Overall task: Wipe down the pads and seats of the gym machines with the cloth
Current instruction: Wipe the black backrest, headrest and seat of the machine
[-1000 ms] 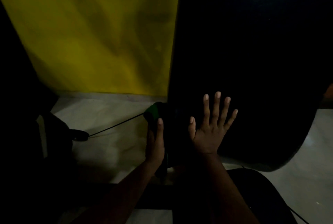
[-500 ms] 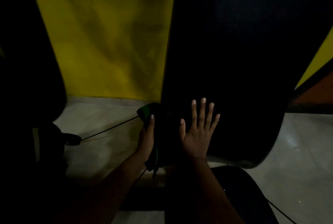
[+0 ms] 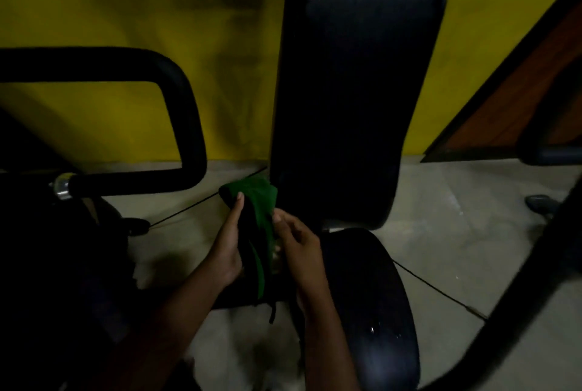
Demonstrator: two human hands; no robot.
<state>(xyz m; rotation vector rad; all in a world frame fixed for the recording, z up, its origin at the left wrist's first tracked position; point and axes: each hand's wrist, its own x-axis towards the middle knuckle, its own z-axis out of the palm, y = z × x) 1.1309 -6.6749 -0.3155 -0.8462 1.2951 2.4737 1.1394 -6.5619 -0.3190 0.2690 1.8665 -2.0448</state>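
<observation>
The cloth [image 3: 259,198] is running upright between both hands, the left hand [image 3: 228,249] gripping its far side and the right hand [image 3: 299,246] pinching its edge; the back pad [image 3: 352,91] is standing just to its right, nearer the right hand, the seat [image 3: 374,296] lying below.

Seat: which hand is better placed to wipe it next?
Probably right: the right hand grips the cloth and sits beside the seat; the left hand holds it farther out over the floor.

Right hand [image 3: 299,246] left the back pad [image 3: 352,91], now seemingly pinching the cloth [image 3: 255,201].
</observation>
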